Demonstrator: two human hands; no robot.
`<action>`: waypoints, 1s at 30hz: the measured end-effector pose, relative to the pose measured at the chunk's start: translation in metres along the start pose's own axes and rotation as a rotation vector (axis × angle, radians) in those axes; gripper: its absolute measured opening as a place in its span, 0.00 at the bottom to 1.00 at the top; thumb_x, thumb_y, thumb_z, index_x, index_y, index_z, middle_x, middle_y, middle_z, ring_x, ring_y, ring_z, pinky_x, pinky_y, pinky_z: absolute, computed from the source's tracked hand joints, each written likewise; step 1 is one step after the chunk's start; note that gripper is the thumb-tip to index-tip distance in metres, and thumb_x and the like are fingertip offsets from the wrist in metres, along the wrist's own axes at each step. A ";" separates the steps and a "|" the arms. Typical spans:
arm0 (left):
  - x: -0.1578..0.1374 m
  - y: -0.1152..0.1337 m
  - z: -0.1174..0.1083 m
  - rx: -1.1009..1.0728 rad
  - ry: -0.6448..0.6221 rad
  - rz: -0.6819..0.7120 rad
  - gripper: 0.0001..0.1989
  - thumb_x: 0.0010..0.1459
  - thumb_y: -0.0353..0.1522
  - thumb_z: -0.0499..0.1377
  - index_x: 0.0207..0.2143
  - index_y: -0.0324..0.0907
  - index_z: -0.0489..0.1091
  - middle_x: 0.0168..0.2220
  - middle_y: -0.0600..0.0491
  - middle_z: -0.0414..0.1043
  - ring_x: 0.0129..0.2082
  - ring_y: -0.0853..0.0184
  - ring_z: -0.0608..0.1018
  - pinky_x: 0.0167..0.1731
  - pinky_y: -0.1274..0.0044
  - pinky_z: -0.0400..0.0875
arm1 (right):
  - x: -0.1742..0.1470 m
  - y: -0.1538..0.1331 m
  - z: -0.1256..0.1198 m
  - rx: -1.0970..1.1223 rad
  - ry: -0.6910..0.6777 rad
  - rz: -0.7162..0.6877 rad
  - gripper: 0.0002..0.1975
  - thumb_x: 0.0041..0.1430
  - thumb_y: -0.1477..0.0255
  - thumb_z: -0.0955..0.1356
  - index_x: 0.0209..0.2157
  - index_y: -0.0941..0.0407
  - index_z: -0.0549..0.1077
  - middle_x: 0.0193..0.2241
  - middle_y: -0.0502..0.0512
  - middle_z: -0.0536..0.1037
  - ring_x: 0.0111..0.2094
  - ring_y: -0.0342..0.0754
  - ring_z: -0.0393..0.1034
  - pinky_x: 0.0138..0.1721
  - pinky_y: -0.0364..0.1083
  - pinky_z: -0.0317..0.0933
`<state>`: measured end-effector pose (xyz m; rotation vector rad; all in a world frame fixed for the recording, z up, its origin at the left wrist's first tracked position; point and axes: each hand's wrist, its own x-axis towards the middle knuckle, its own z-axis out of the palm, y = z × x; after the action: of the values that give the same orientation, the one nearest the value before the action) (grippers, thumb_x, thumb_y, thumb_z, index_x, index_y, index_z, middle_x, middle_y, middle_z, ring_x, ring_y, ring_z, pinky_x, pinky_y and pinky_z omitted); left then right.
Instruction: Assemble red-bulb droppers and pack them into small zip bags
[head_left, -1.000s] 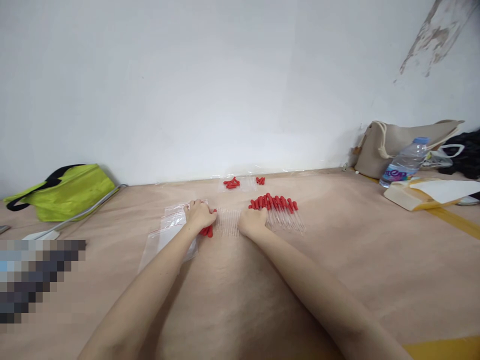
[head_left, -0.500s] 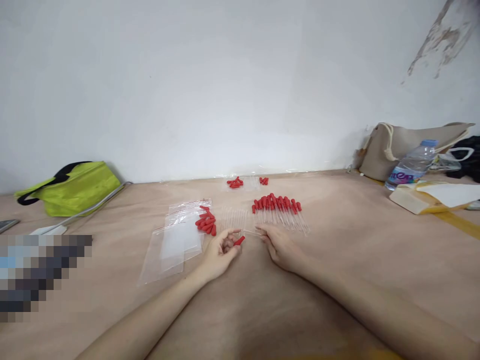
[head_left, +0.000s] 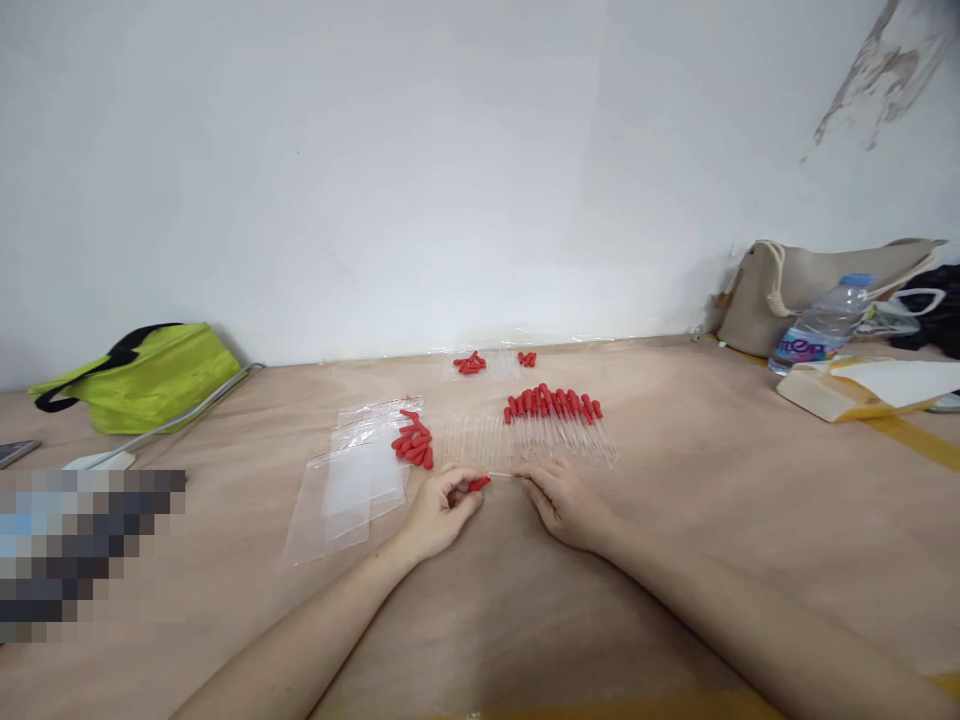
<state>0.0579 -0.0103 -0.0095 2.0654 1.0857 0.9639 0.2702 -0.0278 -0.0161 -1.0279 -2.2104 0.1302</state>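
Between thumb and fingers, my left hand (head_left: 441, 510) pinches a red rubber bulb (head_left: 478, 484). My right hand (head_left: 562, 502) holds a thin clear glass tube (head_left: 504, 475) by one end, and the other end points at the bulb's mouth. Whether tube and bulb touch is too fine to tell. Just beyond my hands lies a row of bare clear tubes (head_left: 471, 438). Right of them are several droppers with red bulbs fitted (head_left: 555, 405). A pile of loose red bulbs (head_left: 412, 440) rests on clear zip bags (head_left: 349, 490) at the left.
Farther back, packed red bulbs (head_left: 470, 363) lie in clear plastic near the wall. A lime green bag (head_left: 161, 378) stands at the left. On the right are a water bottle (head_left: 821, 325), a beige bag (head_left: 750, 300) and an opened paper packet (head_left: 825, 392). Brown paper covers the table.
My left fingers have closed further around the red bulb. The tube has come down level with the bulb's mouth, lined up with it, as my right hand lowered slightly.
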 end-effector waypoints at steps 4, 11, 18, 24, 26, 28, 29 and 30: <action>0.000 0.002 -0.001 -0.001 -0.011 -0.017 0.10 0.53 0.34 0.55 0.35 0.38 0.71 0.27 0.53 0.66 0.26 0.71 0.68 0.27 0.80 0.63 | 0.000 -0.001 -0.001 0.006 -0.013 -0.035 0.12 0.60 0.75 0.56 0.42 0.56 0.66 0.35 0.56 0.74 0.36 0.46 0.67 0.39 0.47 0.54; -0.003 0.004 -0.002 -0.049 -0.063 0.007 0.10 0.55 0.36 0.55 0.32 0.38 0.72 0.30 0.51 0.72 0.30 0.67 0.72 0.32 0.78 0.65 | -0.001 0.004 -0.001 0.053 -0.059 -0.071 0.10 0.59 0.76 0.58 0.38 0.56 0.68 0.30 0.53 0.75 0.31 0.44 0.66 0.37 0.46 0.51; -0.005 0.008 -0.003 -0.020 -0.176 0.060 0.08 0.55 0.33 0.55 0.31 0.39 0.73 0.30 0.51 0.72 0.30 0.68 0.72 0.31 0.79 0.64 | 0.002 0.013 -0.005 -0.046 -0.042 -0.150 0.12 0.58 0.78 0.59 0.39 0.54 0.71 0.29 0.52 0.74 0.29 0.43 0.65 0.36 0.46 0.47; -0.007 0.009 -0.003 0.049 -0.172 0.026 0.10 0.55 0.35 0.55 0.31 0.40 0.73 0.27 0.52 0.71 0.25 0.71 0.69 0.25 0.81 0.61 | 0.001 0.010 -0.007 -0.179 -0.004 -0.216 0.15 0.52 0.82 0.59 0.38 0.54 0.71 0.27 0.51 0.74 0.28 0.42 0.63 0.34 0.46 0.43; -0.007 0.009 -0.002 0.064 -0.150 0.033 0.09 0.54 0.35 0.56 0.31 0.39 0.72 0.27 0.53 0.71 0.24 0.71 0.68 0.25 0.81 0.61 | 0.001 0.007 -0.008 -0.210 0.010 -0.227 0.17 0.51 0.83 0.59 0.38 0.54 0.71 0.27 0.51 0.74 0.28 0.42 0.63 0.33 0.46 0.43; -0.008 0.009 -0.001 0.069 -0.139 0.046 0.09 0.54 0.35 0.56 0.30 0.39 0.72 0.26 0.53 0.70 0.25 0.71 0.68 0.25 0.81 0.61 | 0.000 0.005 -0.007 -0.230 0.011 -0.234 0.17 0.48 0.83 0.59 0.38 0.55 0.71 0.27 0.52 0.73 0.28 0.42 0.62 0.32 0.46 0.42; -0.008 0.009 -0.001 0.072 -0.136 0.053 0.08 0.54 0.35 0.57 0.29 0.39 0.72 0.26 0.53 0.69 0.25 0.71 0.68 0.25 0.81 0.62 | 0.000 0.004 -0.007 -0.232 0.009 -0.234 0.17 0.47 0.83 0.59 0.37 0.55 0.71 0.26 0.51 0.73 0.27 0.42 0.62 0.32 0.46 0.42; -0.008 0.010 -0.001 0.074 -0.137 0.060 0.08 0.53 0.35 0.57 0.29 0.39 0.72 0.26 0.53 0.69 0.25 0.71 0.69 0.25 0.81 0.62 | 0.000 0.002 -0.006 -0.229 0.008 -0.232 0.17 0.47 0.83 0.60 0.37 0.55 0.71 0.25 0.51 0.73 0.27 0.42 0.61 0.31 0.46 0.42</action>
<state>0.0579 -0.0218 -0.0041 2.2005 1.0071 0.8084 0.2753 -0.0272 -0.0119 -0.8788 -2.3572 -0.2348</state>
